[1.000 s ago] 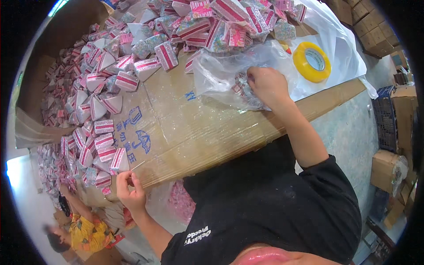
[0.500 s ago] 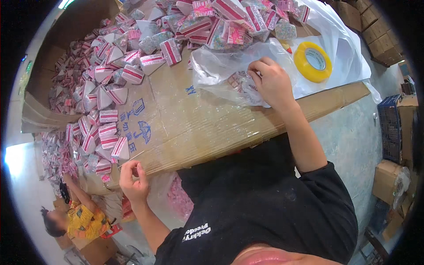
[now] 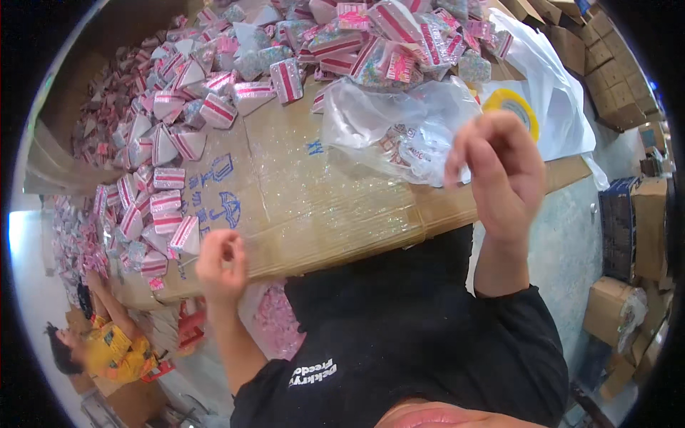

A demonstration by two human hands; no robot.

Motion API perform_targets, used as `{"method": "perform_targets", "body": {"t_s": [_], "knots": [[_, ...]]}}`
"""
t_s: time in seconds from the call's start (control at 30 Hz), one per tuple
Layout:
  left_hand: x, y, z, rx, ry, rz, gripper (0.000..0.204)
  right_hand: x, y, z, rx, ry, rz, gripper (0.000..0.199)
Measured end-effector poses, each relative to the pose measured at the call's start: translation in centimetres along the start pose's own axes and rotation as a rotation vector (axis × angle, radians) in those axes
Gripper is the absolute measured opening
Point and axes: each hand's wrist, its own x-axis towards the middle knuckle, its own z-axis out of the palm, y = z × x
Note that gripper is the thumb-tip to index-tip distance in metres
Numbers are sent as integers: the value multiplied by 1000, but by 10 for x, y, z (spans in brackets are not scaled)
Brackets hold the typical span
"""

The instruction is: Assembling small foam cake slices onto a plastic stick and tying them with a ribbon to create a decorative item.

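My left hand (image 3: 222, 265) is at the near edge of the cardboard-topped table (image 3: 300, 207), fingers curled and thumb against them. Whatever is in that pinch is too small to make out. My right hand (image 3: 505, 175), blurred, is raised near the table's right part with its fingers bent in toward the thumb; what they hold, if anything, does not show. Beside it lies a crumpled clear plastic bag (image 3: 364, 118) with print on it. Wedge-shaped cake-slice toys (image 3: 287, 80), white and pink with glitter, are heaped at the far side and along the left.
A yellow roll of tape (image 3: 510, 103) lies on white plastic sheeting (image 3: 560, 107), partly behind my right hand. A large open carton (image 3: 61, 160) spills toys at left. Another person in yellow (image 3: 121, 353) works at far left. Boxes (image 3: 610, 310) and a dark crate (image 3: 619, 228) line the right.
My right hand has come off the plastic bag, moving right and toward me. My left hand has shifted slightly right and up along the table edge. The view has shifted a little.
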Motion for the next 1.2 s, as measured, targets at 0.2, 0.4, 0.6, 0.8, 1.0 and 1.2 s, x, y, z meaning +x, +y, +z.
{"method": "perform_targets", "body": {"t_s": [0.2,0.4,0.6,0.8,1.0,1.2], "knots": [[12,-46,-69,292,135,-291,18,-34,-14,31,114,-172,235,14],[-15,-87,-58,288,-274,-273,26,-44,5,42,41,-294,452,26],[-44,-106,-35,432,-266,-308,19,-47,14,32,-70,-322,498,19],[-51,-128,-26,407,-174,-199,11,-47,25,32,-75,-210,499,7],[-72,-140,-42,505,-186,-176,17,-50,29,27,-88,-181,508,8],[-76,-123,-67,568,-148,-205,20,-47,32,22,-123,-183,481,6]]}}
